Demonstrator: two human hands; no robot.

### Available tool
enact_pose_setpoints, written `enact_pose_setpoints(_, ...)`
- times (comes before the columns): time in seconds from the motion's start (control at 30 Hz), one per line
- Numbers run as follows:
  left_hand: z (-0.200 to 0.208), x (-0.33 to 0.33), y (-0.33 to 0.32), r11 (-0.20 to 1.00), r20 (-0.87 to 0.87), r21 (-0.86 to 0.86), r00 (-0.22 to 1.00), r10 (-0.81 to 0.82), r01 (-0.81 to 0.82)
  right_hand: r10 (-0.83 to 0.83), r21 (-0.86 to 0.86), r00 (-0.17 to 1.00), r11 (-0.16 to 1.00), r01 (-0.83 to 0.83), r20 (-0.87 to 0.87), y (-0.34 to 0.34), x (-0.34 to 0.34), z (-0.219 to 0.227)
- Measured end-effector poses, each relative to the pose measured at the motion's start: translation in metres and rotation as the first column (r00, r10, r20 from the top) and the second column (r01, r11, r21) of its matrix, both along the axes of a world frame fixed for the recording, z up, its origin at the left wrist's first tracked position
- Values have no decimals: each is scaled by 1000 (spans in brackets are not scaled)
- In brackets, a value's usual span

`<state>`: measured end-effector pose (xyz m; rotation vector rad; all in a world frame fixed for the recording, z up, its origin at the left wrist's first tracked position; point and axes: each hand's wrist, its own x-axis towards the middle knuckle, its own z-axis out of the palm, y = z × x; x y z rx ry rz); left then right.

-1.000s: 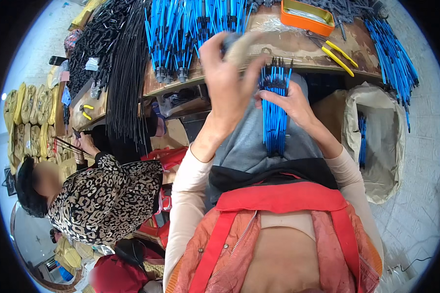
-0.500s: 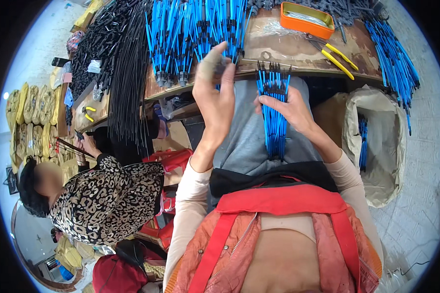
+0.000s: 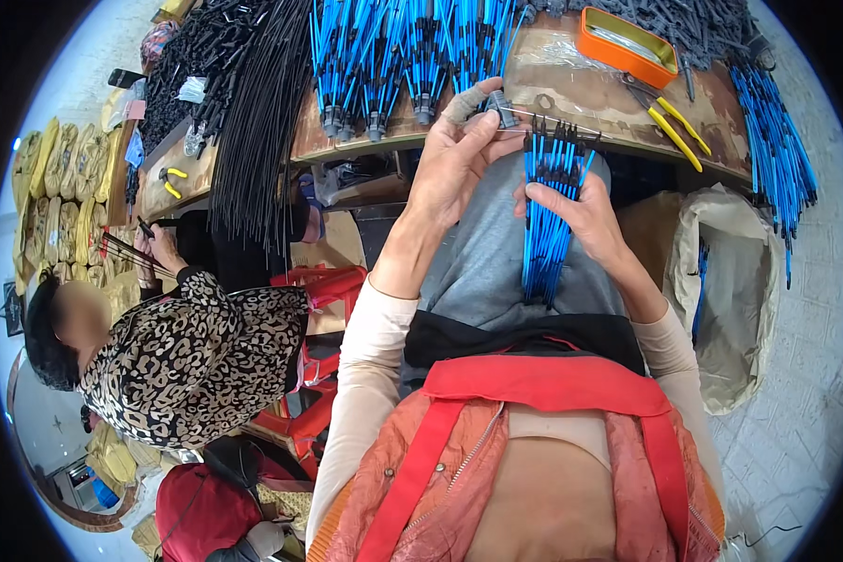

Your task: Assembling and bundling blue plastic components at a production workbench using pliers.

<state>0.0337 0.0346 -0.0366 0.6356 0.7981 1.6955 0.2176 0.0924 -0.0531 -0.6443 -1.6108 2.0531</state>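
Observation:
My right hand (image 3: 581, 214) is closed around a bundle of thin blue rods with black tips (image 3: 547, 234), upright over my lap. The bundle's black upper ends fan out near the table edge. Just left of those ends, my left hand (image 3: 451, 164) pinches a short grey ribbed plastic piece (image 3: 503, 109) between thumb and index finger. Thin metal wires (image 3: 557, 125) run from beside the left fingers across the top of the bundle. Whether the left fingers also grip the wires, I cannot tell.
Across the wooden table (image 3: 557, 80) lie blue rod assemblies (image 3: 375, 56), long black rods (image 3: 262, 122), an orange tin (image 3: 628, 47) and yellow-handled pliers (image 3: 674, 129). A paper-lined bin (image 3: 735, 309) stands at right. On the left, another person (image 3: 197, 347) handles rods.
My left hand has come right, beside the top of the bundle, carrying the grey piece. The right hand keeps its grip on the rods. The whole view has shifted slightly.

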Motion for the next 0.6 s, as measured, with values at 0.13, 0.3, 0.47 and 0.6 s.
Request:
enact_pose_setpoints(0.13,-2,-6,1,999,152,21,987,-52,49,5,19,1000,1000,-5,-16,1,-2,-3)
enact_pose_setpoints(0.3,-11,-8,1,999,6,40,1000,4,-5,4,-1,1000,1000,-4,-12,0,-3,-4)
enact_pose_setpoints(0.47,-17,-13,3,998,69,31,996,-53,51,16,30,1000,999,-16,-18,-1,-3,-6)
enact_pose_setpoints(0.6,-14,-9,5,997,139,13,988,-71,70,39,47,999,998,-39,-11,0,-2,-7)
